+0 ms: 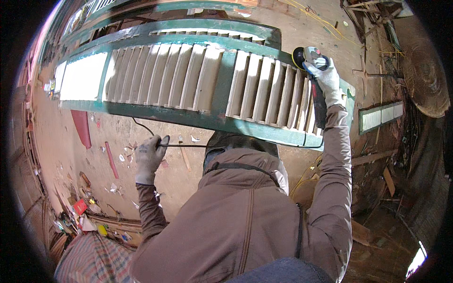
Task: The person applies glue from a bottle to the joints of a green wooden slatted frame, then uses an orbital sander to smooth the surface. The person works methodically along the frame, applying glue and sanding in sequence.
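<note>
In front of me lies a louvered shutter [222,89] with a green frame and pale slats, slanting down toward the right. At its far right end my gloved right hand [325,75] is closed round an angle grinder [319,96]. The grinder's round disc [298,58] is at the shutter's far rail; whether it touches is not plain. My gloved left hand [150,155], off the shutter's near edge, grips a black power cord [186,145]. The cord runs from this hand to the right toward my body, and another stretch curves up to the shutter's near rail.
Behind the shutter lie more green-framed shutters [188,7]. A smaller louvered panel [381,117] lies on the floor at right, near a round woven item [424,78]. A yellow cord [325,23] crosses the floor. Scraps [85,207] and a checked cloth [94,257] are at lower left.
</note>
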Motion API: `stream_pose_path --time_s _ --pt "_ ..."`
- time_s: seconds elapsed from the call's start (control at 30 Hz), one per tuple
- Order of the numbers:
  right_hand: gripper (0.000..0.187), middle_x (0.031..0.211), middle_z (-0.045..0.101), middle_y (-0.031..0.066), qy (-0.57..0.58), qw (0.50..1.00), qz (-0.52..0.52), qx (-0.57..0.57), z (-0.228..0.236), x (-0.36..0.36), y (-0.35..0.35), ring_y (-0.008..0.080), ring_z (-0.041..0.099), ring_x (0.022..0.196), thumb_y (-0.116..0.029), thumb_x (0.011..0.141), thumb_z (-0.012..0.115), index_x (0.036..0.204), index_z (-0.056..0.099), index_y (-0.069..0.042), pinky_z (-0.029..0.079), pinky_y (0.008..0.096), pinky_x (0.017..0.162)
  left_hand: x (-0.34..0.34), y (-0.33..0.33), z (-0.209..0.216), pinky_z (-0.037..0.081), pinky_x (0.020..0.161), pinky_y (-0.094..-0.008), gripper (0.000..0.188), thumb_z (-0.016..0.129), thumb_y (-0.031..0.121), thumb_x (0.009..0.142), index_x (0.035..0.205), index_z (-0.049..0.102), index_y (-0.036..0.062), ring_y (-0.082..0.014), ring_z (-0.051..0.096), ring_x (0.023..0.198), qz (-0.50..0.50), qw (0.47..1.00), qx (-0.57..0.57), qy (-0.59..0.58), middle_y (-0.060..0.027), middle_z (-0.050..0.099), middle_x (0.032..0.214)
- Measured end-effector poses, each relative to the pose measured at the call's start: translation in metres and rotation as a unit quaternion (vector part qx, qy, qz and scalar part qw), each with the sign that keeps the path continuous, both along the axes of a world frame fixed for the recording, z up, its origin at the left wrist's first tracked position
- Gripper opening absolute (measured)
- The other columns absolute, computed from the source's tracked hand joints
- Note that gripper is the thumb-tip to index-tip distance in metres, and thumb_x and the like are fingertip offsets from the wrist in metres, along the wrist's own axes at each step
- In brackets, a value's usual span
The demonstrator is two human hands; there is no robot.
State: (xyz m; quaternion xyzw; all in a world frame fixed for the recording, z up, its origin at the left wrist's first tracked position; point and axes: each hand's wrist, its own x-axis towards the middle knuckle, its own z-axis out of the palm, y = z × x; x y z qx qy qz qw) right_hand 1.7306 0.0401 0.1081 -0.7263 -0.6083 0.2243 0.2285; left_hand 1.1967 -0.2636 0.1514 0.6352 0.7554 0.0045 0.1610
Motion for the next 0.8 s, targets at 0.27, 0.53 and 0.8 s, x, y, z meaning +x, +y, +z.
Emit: stream_pose_path --time_s 0.27,0.53,0.8 --pt "0.083 0.113 0.075 0.0177 -0.036 0.999 0.009 -0.039 0.014 -0.016 0.013 0.0344 0.072 0.107 -0.062 0.067 0.089 0.125 0.063 -0.006 0.055 0.0412 0.093 0.007 -0.025 -0.020 0.041 0.057 -0.0399 0.036 0.066 0.033 0.101 0.081 0.058 0.0044 -0.0269 0.054 0.059 0.172 0.967 0.153 -0.111 -0.0115 0.059 0.070" --pt "0.083 0.112 0.074 0.0196 -0.023 0.996 0.077 -0.027 0.011 -0.055 0.020 0.0359 0.072 0.107 -0.062 0.067 0.088 0.123 0.064 -0.006 0.056 0.0414 0.092 0.011 -0.021 -0.015 0.043 0.059 -0.0377 0.033 0.067 0.031 0.101 0.084 0.059 0.0045 -0.0258 0.056 0.060 0.188 0.963 0.166 -0.099 -0.0111 0.060 0.073" --pt "0.097 0.126 0.069 0.0240 -0.013 0.980 0.188 -0.057 0.016 -0.144 0.042 0.0374 0.067 0.119 -0.064 0.064 0.086 0.136 0.058 -0.005 0.053 0.0414 0.102 0.007 -0.030 -0.019 0.043 0.058 -0.0374 0.030 0.066 0.028 0.101 0.085 0.060 0.0042 -0.0246 0.055 0.060 0.187 0.956 0.201 -0.102 -0.0124 0.057 0.071"
